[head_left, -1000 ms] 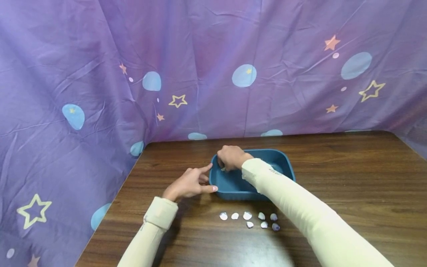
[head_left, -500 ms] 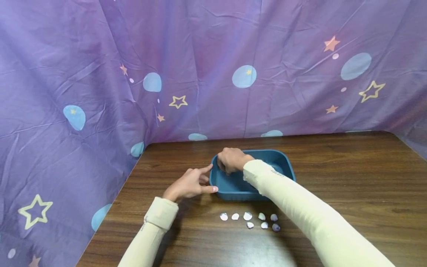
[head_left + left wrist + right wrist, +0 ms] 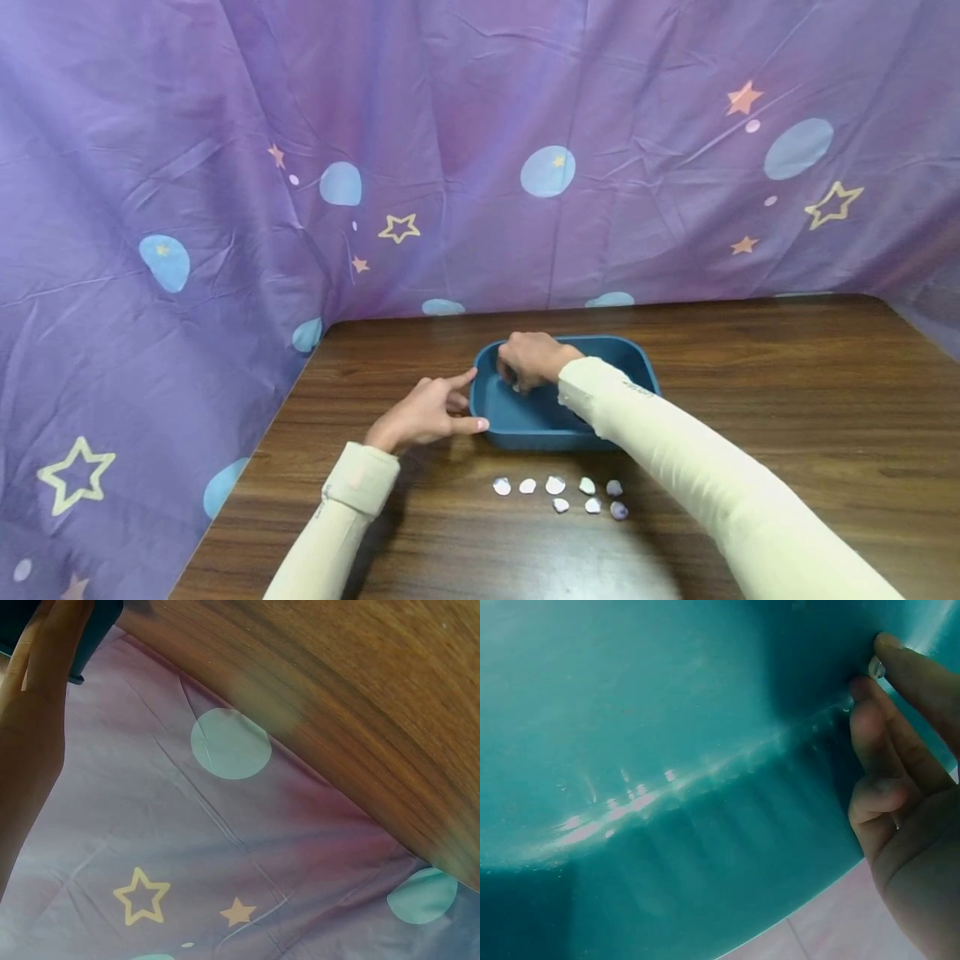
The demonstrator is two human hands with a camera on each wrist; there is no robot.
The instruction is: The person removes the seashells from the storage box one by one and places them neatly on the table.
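A blue rectangular basin (image 3: 566, 439) stands on the wooden table. Inside its left part is my right hand (image 3: 534, 358), fingers reaching down. In the right wrist view this hand (image 3: 907, 772) pinches a small whitish shell (image 3: 877, 669) between thumb and index finger, close to the basin wall. My left hand (image 3: 423, 412) rests at the basin's left end, index finger and thumb spread wide with their tips at the rim. Several small white and purplish shells, among them a white one (image 3: 555, 485) and a purple one (image 3: 618, 511), lie in two rows before the basin.
The brown wooden table (image 3: 787, 433) reaches well past the basin on both sides. A purple cloth (image 3: 450, 125) with stars and blue spots hangs behind and to the left. My right sleeve (image 3: 697, 467) crosses over the basin's near right corner.
My right hand has shifted slightly right within the basin, and a pale bit now shows at its fingertips. The left hand and the shells on the table stay in place.
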